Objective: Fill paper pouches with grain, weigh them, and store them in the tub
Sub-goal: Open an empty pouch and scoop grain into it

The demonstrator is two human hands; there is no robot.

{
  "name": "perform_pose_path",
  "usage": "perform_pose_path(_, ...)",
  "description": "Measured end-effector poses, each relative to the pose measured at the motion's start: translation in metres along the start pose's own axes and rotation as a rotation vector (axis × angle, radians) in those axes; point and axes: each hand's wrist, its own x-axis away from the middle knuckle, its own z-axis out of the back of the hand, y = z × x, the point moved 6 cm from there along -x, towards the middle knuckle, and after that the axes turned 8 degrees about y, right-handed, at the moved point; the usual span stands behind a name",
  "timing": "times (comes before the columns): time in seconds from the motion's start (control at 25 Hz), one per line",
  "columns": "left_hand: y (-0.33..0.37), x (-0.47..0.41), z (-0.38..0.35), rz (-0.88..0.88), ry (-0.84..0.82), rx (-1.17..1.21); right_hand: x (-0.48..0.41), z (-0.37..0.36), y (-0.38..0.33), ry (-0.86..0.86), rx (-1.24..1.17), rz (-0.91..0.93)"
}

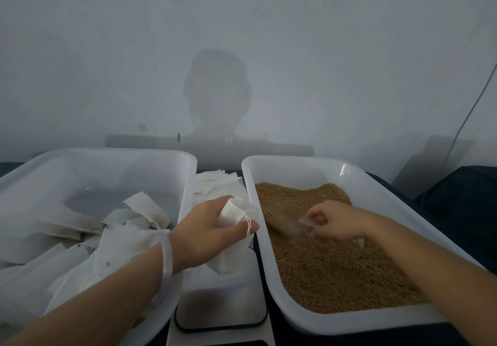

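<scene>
A person's left hand (pixel 204 227) grips a white paper pouch (pixel 236 211) by its neck, mouth open and tilted toward the grain tub (pixel 295 162), its thin white drawstring (pixel 248 224) dangling over the fingers. The pouch hangs above a white kitchen scale (pixel 220 308) set between two translucent white plastic tubs. The right hand (pixel 336 222) closes around the handle of a clear plastic scoop (pixel 290 223) sunk in golden-brown grain (pixel 336 273) that fills the right-hand tub. The storage tub (pixel 107 153) on the left holds a loose heap of white filled pouches (pixel 80 251), some showing dark contents through the paper. A stack of empty pouches (pixel 215 181) lies beyond the scale. A pale translucent bangle (pixel 166 259) circles the left wrist.
</scene>
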Motion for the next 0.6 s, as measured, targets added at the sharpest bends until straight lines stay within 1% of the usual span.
perform_pose_path(0.12,0.0,0.0,0.0,-0.002,0.003,0.008,0.017,-0.006,0.013,-0.106,0.049,-0.069)
perform_pose_path(0.28,-0.001,0.0,0.0,0.005,0.006,0.012,0.036,-0.004,0.021,-0.112,-0.119,-0.096)
perform_pose_path(0.36,-0.002,0.0,0.0,0.002,0.007,0.01,0.044,0.004,0.023,-0.06,-0.188,-0.069)
perform_pose_path(0.4,-0.002,0.0,0.0,0.001,0.007,0.015,0.047,0.01,0.025,-0.016,-0.179,-0.048)
perform_pose_path(0.48,-0.002,0.0,0.0,0.004,0.002,0.028,0.053,0.021,0.034,0.086,-0.096,-0.028)
perform_pose_path(0.6,0.0,0.002,-0.001,-0.006,-0.018,0.034,0.064,0.028,0.053,0.182,-0.011,-0.085)
